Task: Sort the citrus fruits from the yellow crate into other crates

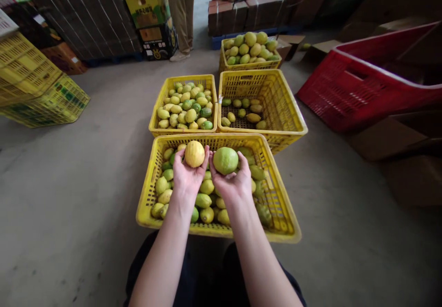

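Observation:
My left hand (187,176) is closed around a yellow lemon (194,153), its palm turned up. Beside it my right hand (235,186) cups a larger green lemon (225,160). Both hands are held side by side over the near yellow crate (280,196), which contains many yellow and green lemons; my forearms and hands hide some of them. Just beyond, the left yellow crate (186,131) holds a thick layer of mixed lemons. In the right yellow crate (281,97), several lemons lie on the bottom, mostly toward the left.
Farther back is another yellow crate (253,66) heaped with larger lemons. A red bin (348,86) and cardboard boxes (412,173) stand at right. Yellow crates (37,77) are stacked at left. A person (184,17) stands near cartons (141,3) behind.

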Demonstrator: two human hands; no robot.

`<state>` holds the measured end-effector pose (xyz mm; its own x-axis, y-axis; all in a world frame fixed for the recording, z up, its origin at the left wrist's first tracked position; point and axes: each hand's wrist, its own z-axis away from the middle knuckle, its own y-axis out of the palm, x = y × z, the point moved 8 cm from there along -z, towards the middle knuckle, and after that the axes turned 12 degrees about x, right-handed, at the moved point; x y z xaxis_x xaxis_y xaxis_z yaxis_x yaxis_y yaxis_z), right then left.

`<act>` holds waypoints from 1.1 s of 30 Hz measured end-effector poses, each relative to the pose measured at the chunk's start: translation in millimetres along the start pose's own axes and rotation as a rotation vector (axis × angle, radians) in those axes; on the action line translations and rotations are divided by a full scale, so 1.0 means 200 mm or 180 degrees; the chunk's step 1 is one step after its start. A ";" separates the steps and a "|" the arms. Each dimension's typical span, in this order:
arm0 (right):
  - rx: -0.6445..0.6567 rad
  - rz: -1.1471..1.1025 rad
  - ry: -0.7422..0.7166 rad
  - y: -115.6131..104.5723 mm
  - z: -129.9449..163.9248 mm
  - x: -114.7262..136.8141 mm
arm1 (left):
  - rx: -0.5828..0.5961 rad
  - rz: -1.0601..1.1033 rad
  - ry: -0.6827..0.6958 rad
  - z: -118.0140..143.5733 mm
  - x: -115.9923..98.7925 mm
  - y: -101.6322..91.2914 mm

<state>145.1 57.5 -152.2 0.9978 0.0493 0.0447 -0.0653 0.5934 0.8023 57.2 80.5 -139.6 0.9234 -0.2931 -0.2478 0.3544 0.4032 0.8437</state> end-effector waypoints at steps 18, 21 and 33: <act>0.0321 -0.0277 0.0226 0.03 0.00 0.00 | 0.0386 -0.0113 0.0021 0.04 0.01 0.04; 0.0165 -0.0409 0.0196 0.03 0.01 0.02 | 0.0362 -0.0494 -0.0378 0.03 0.03 0.06; 0.0197 -0.0200 0.0091 0.04 0.15 0.13 | -0.1135 -0.3368 -0.0140 -0.47 -0.74 -0.20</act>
<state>171.1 40.4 -126.7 0.9990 0.0371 -0.0232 -0.0008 0.5452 0.8383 -80.6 189.9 -181.4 0.1280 -0.6635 -0.7372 0.9873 0.1559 0.0310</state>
